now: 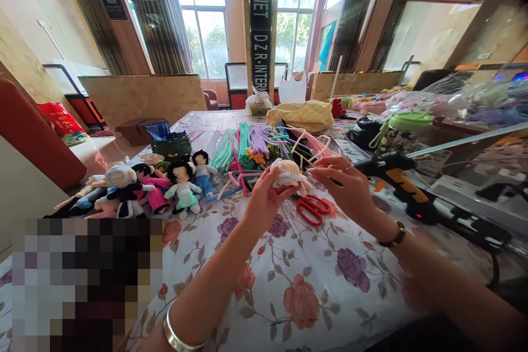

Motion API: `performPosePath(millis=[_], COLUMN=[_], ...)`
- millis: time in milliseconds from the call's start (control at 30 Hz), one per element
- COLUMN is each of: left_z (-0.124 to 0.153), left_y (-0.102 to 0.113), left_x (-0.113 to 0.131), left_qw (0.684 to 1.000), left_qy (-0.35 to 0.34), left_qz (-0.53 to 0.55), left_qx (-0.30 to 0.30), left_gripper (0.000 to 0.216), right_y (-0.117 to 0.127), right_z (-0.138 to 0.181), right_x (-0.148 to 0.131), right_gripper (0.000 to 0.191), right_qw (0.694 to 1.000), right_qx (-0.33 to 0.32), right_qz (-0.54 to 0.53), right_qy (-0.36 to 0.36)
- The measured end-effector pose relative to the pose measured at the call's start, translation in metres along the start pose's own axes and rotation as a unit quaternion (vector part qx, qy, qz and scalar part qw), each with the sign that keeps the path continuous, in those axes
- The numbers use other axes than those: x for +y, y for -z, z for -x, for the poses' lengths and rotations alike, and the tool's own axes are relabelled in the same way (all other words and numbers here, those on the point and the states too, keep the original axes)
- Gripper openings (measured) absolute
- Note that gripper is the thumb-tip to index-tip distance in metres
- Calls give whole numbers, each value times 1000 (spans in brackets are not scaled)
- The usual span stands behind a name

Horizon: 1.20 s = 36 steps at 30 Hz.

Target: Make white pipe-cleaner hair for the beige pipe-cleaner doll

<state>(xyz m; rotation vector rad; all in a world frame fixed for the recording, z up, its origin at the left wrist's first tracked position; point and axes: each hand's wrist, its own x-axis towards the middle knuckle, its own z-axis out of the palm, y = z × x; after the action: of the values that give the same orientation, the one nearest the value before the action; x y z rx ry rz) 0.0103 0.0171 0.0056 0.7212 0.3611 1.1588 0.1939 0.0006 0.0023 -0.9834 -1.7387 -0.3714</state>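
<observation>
In my left hand [270, 190] is a small cream-and-white pipe-cleaner piece [289, 172], rounded like a doll's head, with my fingers closed around its lower left side. My right hand [344, 181] hovers just to the right of it, thumb and fingertips pinched together. Whatever lies between those fingertips is too small to tell. Red-handled scissors [312, 210] rest on the flowered tablecloth [301, 302] below and between my hands, their blades partly hidden. Behind my hands lie bundles of coloured pipe cleaners [259, 142], with bent pink lengths among them.
Several pipe-cleaner dolls [181, 190] sit at the left, before a dark green basket [171, 146]. A glue gun [396, 176] with a long clear stick stands at the right, beside a green-lidded jar [406, 132]. A yellow pouch [303, 114] lies farther back.
</observation>
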Motion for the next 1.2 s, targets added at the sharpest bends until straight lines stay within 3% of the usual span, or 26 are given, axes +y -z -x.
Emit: performPosePath(millis=[100, 200, 300, 433, 700, 900, 967, 1033, 1100, 1167, 1200], left_z=[0, -1, -3, -7, -13, -17, -21, -25, -30, -36, -38], left_y=[0, 0, 1, 5, 16, 16, 15, 13, 9, 3, 0], left_x=[2, 4, 10, 21, 33, 31, 30, 30, 28, 25, 24], left_qw=[1000, 999, 997, 990, 982, 984, 982, 980, 979, 979, 979], left_qy=[-8, -25, -48, -89, -134, -142, -151, -164, -171, -168, -166], left_qz=[11, 21, 49, 78, 76, 48, 48, 50, 49, 46, 48], left_qx=[11, 24, 42, 72, 111, 99, 102, 105, 103, 106, 111], left_gripper=[18, 16, 14, 13, 11, 13, 12, 11, 11, 13, 13], right_y=[17, 37, 46, 32, 3, 2, 3, 3, 1, -8, -14], right_z=[-7, -13, -14, -8, 5, 5, 2, -3, -8, -12, -14], right_x=[14, 30, 38, 35, 20, 6, -15, -45, -79, -109, -121], right_gripper=[15, 19, 22, 23, 21, 16, 15, 15, 26, 42, 41], right_qw=[995, 971, 950, 918, 910, 928, 950, 952, 933, 898, 878], right_qx=[-27, -150, -250, -363, -397, -358, -302, -292, -313, -332, -338], right_qz=[40, 38, 23, -11, -29, -8, -22, -91, -131, -149, -149], right_qy=[-84, -182, -187, -157, -115, -98, -73, 5, 117, 249, 304])
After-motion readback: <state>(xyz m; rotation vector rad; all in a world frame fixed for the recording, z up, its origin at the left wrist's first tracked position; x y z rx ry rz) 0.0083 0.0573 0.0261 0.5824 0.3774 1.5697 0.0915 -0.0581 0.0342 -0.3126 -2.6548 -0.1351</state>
